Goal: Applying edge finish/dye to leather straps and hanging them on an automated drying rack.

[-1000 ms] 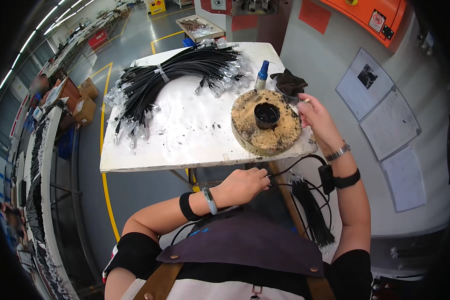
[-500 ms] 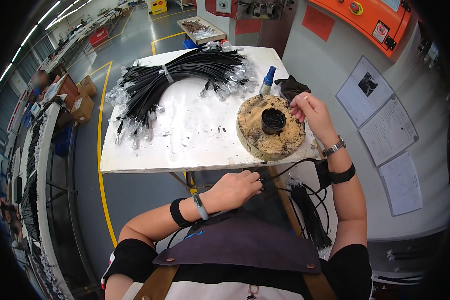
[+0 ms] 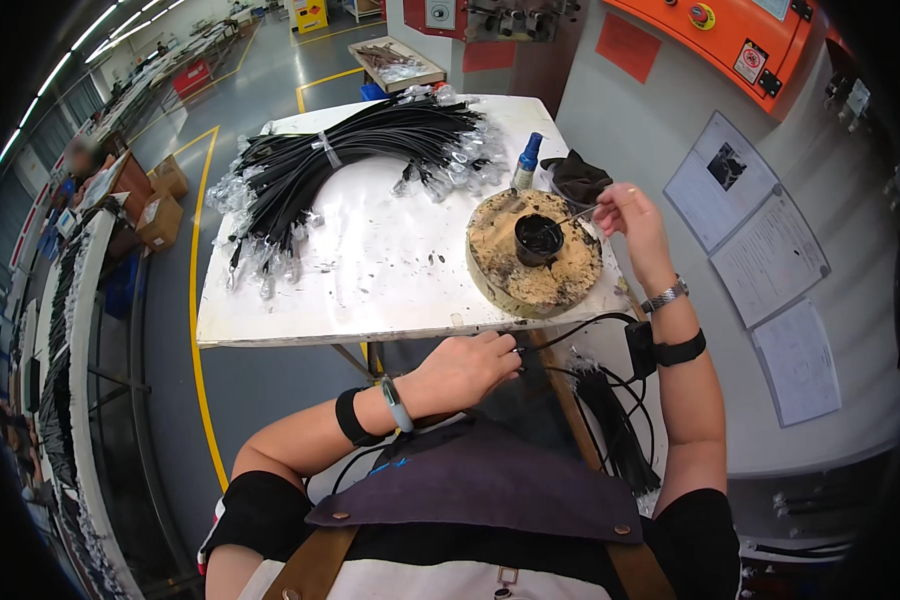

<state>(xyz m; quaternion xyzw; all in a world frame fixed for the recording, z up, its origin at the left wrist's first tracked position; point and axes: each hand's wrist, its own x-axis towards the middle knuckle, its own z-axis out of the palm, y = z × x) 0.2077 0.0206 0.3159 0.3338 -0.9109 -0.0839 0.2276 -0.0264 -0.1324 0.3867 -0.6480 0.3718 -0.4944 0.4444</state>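
My right hand (image 3: 632, 222) pinches a thin stick (image 3: 580, 213) that slants down to the left into a small round pot (image 3: 526, 252) of black, wet-looking stuff. The pot sits on a thick, tan round block (image 3: 492, 285) smeared with black. My left hand (image 3: 470, 372) is closed in front of the table's near edge. A small dark thing shows at its fingertips, too hidden to name, and a black cable (image 3: 590, 322) passes close by. Behind the block stand a blue-capped bottle (image 3: 527, 160) and a crumpled dark cloth (image 3: 578, 180).
A large tied bundle of black cables (image 3: 370, 140) with clear-wrapped ends lies across the white table (image 3: 370, 300). More black cables (image 3: 610, 420) hang below right. Papers (image 3: 770, 240) and an orange machine panel (image 3: 730, 45) line the right wall. A person (image 3: 85, 165) sits far left.
My right hand has drawn slightly right of the pot, and the stick now shows reaching into it. My left hand stays closed in nearly the same place. The whole view has shifted slightly.
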